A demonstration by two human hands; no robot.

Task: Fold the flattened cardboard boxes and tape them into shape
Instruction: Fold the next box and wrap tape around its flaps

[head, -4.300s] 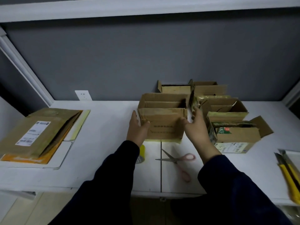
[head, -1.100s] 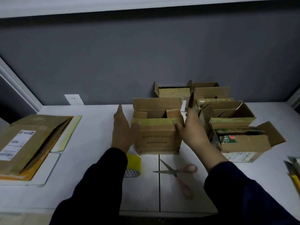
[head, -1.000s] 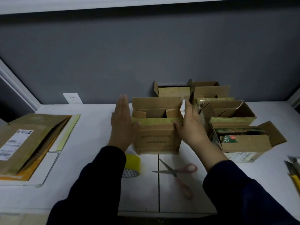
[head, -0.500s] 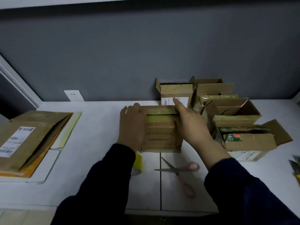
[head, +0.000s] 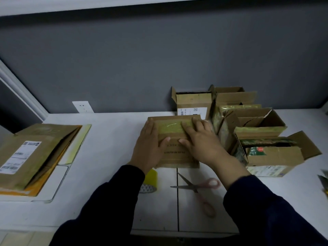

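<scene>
My left hand [head: 149, 148] and right hand [head: 200, 144] are pressing the box [head: 174, 154], matt brown cardboard banded with glossy tape [head: 169, 126]; the scissors [head: 195, 188] are showing metal blades and seemingly plastic handles.

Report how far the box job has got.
Done: several folded boxes stand at the back right. In hand: the left hand and right hand press flat on a taped box at centre. To do: a stack of flattened boxes waits at the left; tape roll and scissors lie nearby.

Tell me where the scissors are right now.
Head view: the scissors lie on the white table, just nearer the person than the closed cardboard box, right of the yellow tape roll.
</scene>
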